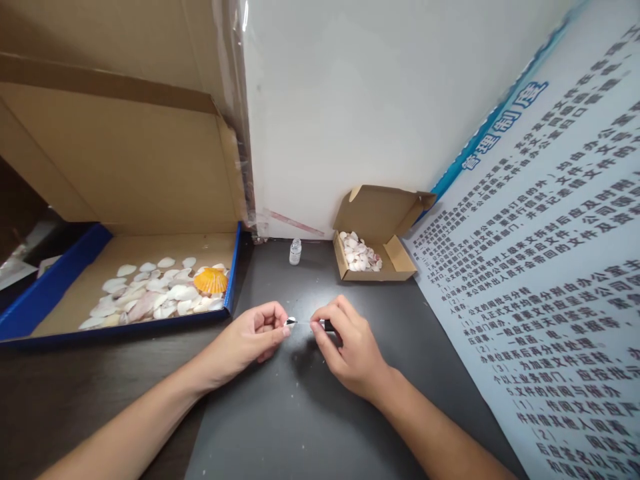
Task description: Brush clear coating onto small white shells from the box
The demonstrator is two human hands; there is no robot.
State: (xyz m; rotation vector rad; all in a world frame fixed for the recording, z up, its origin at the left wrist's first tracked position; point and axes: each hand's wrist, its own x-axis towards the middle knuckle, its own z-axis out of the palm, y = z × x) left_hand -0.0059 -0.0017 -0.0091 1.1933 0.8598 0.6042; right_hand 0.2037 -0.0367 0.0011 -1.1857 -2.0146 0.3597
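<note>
In front of me, a person's left hand and right hand are bare, with slim fingers. The left forearm and right forearm are bare too, smooth-looking, broadening away from the hands.

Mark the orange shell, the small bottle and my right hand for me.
Orange shell (211, 281): head view, on the middle of its ribbed face.
Small bottle (295, 254): head view, on its body, below the neck.
Right hand (346, 341): head view, on the back of the hand.
</note>
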